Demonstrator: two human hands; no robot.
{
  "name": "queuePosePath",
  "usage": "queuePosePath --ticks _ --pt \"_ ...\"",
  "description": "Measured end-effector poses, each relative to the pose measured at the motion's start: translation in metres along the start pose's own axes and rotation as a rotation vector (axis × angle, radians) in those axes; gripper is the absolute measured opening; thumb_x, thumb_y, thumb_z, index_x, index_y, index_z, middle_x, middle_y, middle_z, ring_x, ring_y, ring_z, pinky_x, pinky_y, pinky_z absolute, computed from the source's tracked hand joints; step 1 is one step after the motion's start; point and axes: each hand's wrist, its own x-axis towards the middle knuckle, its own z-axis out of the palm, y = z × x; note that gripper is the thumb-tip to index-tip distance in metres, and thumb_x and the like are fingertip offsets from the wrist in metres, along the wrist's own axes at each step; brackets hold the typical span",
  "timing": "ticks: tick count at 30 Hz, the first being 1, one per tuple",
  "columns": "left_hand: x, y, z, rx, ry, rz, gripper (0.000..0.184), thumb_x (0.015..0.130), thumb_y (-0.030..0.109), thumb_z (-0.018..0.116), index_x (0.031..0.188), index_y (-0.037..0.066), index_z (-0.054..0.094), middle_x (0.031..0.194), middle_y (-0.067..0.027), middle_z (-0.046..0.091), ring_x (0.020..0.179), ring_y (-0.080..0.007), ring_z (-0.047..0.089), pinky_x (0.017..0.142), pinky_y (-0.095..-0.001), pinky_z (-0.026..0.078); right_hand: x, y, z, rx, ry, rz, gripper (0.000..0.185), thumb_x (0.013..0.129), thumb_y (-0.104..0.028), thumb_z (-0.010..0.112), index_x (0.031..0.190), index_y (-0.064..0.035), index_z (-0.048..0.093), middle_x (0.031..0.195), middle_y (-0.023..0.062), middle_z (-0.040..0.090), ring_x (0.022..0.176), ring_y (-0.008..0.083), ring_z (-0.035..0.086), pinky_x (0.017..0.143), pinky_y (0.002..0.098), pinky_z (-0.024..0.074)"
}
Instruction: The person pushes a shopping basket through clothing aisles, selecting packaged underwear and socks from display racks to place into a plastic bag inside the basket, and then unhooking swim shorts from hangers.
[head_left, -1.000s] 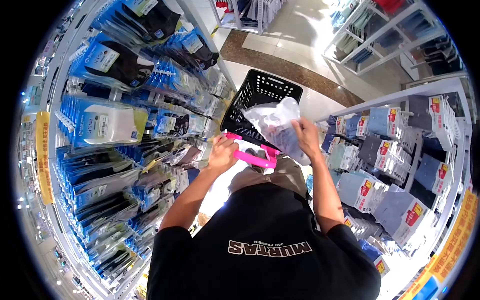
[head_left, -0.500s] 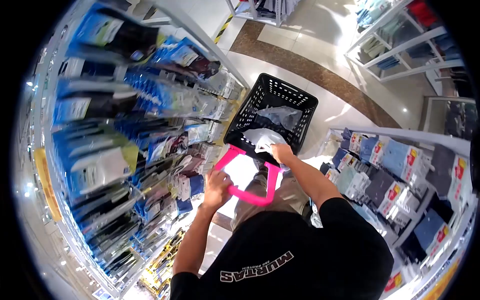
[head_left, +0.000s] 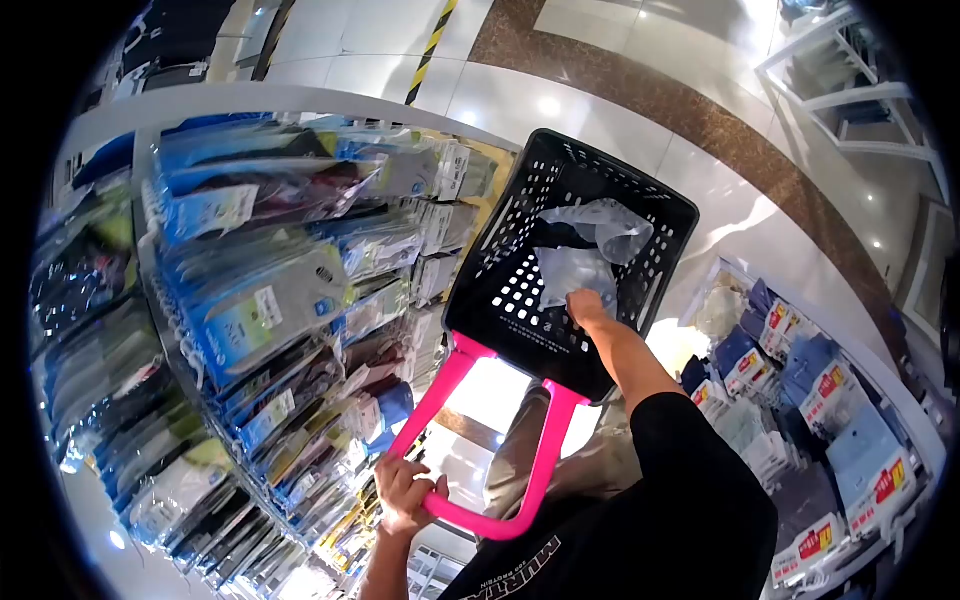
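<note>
My left hand is closed round the bright pink handle of a black shopping basket with perforated walls. My right hand reaches down inside the basket, its fingers closed on the near edge of a whitish plastic packet. Just beyond that packet lies a crumpled clear plastic bag, partly over something dark. What the packets contain cannot be made out.
On the left, a rack holds rows of packaged clothing close to the basket. A shelf of folded, tagged garments stands at the right. Beyond the basket, a brown band crosses the tiled floor.
My right hand has lowered the white packet from the basket's near rim into the basket. The basket now appears larger and farther right, with my left hand still on the handle.
</note>
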Motion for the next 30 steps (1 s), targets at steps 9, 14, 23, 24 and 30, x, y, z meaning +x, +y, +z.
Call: queuePosePath --ticks 9,14,23,24,30 --pt "0.009 0.006 -0.002 0.051 -0.008 -0.028 0.027 0.067 0.009 0.079 0.063 0.014 0.053 0.08 -0.0025 0.059 0.079 -0.0241 0.059 0.086 -0.0476 0.048 0.004 0.053 -0.123 -0.149 0.109 0.004 0.043 0.091 -0.025 0.058 0.131 -0.0104 0.061 0.144 0.0186 0.051 0.142 0.0358 0.037 0.11 0.0504 0.0352" --pt "0.014 0.005 -0.003 0.052 0.03 -0.013 0.023 0.066 0.009 0.079 0.062 0.011 0.056 0.072 -0.0032 0.058 0.074 -0.0239 0.059 0.081 -0.0441 0.051 0.035 0.135 -0.129 -0.397 0.114 0.197 0.044 0.093 -0.025 0.053 0.134 -0.0122 0.063 0.156 0.0116 0.039 0.149 0.0335 0.026 0.113 0.0585 0.0262" --pt "0.033 0.013 -0.009 0.07 0.086 0.004 0.019 0.065 0.01 0.074 0.063 0.01 0.055 0.069 -0.0049 0.053 0.073 -0.0259 0.057 0.085 -0.0441 0.051 -0.011 0.106 -0.152 0.087 0.487 0.16 0.036 0.088 -0.03 0.063 0.112 -0.0045 0.07 0.113 0.014 0.068 0.104 0.0372 0.065 0.091 0.0467 0.0512" --pt "0.037 0.014 -0.011 0.06 0.083 0.003 0.018 0.064 0.012 0.073 0.065 0.01 0.055 0.07 -0.0048 0.052 0.074 -0.0259 0.057 0.085 -0.0432 0.051 -0.023 0.103 -0.159 0.211 0.643 0.138 0.033 0.089 -0.028 0.061 0.109 -0.0039 0.07 0.11 0.0145 0.068 0.104 0.0375 0.064 0.09 0.0458 0.0513" --pt "0.071 0.023 -0.018 0.011 0.062 -0.004 0.017 0.066 0.022 0.07 0.078 0.013 0.061 0.084 -0.0045 0.053 0.093 -0.0269 0.055 0.086 -0.0423 0.046 -0.127 0.08 -0.271 0.628 1.046 -0.005 0.025 0.088 -0.005 0.063 0.113 -0.0018 0.067 0.115 0.0162 0.068 0.104 0.0292 0.067 0.091 0.0369 0.0518"
